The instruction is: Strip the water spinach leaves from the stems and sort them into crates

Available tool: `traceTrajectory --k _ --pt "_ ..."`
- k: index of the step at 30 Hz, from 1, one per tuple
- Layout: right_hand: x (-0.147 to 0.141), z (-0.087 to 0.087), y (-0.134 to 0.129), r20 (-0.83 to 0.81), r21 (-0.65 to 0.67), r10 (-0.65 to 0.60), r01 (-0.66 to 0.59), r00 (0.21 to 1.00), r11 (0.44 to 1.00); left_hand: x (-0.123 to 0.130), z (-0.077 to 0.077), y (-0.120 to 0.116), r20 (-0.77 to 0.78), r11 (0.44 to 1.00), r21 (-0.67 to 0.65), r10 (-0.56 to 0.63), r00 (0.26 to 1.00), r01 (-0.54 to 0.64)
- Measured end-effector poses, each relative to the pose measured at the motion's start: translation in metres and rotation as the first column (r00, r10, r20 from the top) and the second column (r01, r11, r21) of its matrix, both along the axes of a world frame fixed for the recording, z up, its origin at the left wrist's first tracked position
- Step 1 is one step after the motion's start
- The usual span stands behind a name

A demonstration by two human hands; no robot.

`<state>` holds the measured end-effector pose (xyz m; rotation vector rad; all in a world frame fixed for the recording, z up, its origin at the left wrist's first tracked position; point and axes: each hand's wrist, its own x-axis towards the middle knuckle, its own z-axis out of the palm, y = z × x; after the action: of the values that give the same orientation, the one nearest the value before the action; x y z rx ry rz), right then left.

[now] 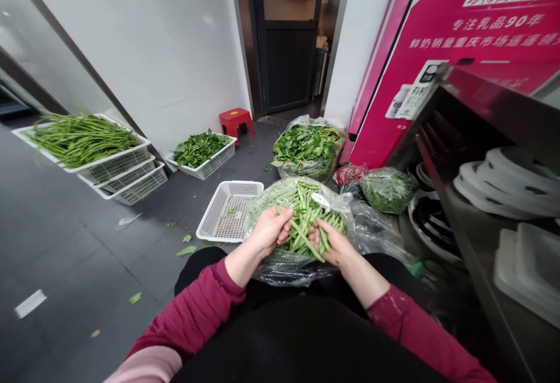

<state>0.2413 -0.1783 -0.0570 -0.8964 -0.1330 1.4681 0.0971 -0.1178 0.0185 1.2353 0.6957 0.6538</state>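
Between my knees stands an open clear plastic bag point(271, 196) full of cut green bean pieces point(304, 193). Over it, my left hand point(274, 228) pinches the upper end of a long green bean point(306, 240), which slants down to the right. The lower end of that bean lies near my right hand point(330, 243), whose fingers are curled round some short green bean pieces point(324, 237). Just left of the bag is a white perforated basket point(212, 213) with a few green scraps in it.
Stacked white baskets point(131, 181) hold long green stalks point(83, 138) at the left. Farther back are a basket of leaves point(199, 148), a red stool point(237, 120) and a bag of leafy greens point(308, 143). A metal shelf point(464, 208) with white containers stands close on the right.
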Motion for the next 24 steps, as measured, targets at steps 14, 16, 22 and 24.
traceTrajectory --k 14,16,22,24 --pt "-0.008 0.003 -0.009 -0.081 0.033 -0.020 0.023 0.997 0.999 -0.004 -0.015 -0.008 -0.086 0.945 0.318 0.107 0.990 -0.075" --pt "-0.002 0.000 -0.006 -0.081 -0.026 -0.171 0.169 0.982 0.985 -0.008 -0.013 -0.027 -0.128 0.926 0.378 0.063 0.990 -0.010" --pt "-0.015 -0.009 -0.023 0.191 0.048 0.307 -0.322 0.932 0.946 -0.007 -0.031 -0.034 -0.247 0.970 0.138 -0.164 0.955 0.202" --pt "-0.024 -0.009 -0.031 0.142 0.034 0.431 -0.440 0.891 0.897 -0.010 -0.038 -0.027 -0.273 0.916 0.316 -0.159 0.949 0.245"
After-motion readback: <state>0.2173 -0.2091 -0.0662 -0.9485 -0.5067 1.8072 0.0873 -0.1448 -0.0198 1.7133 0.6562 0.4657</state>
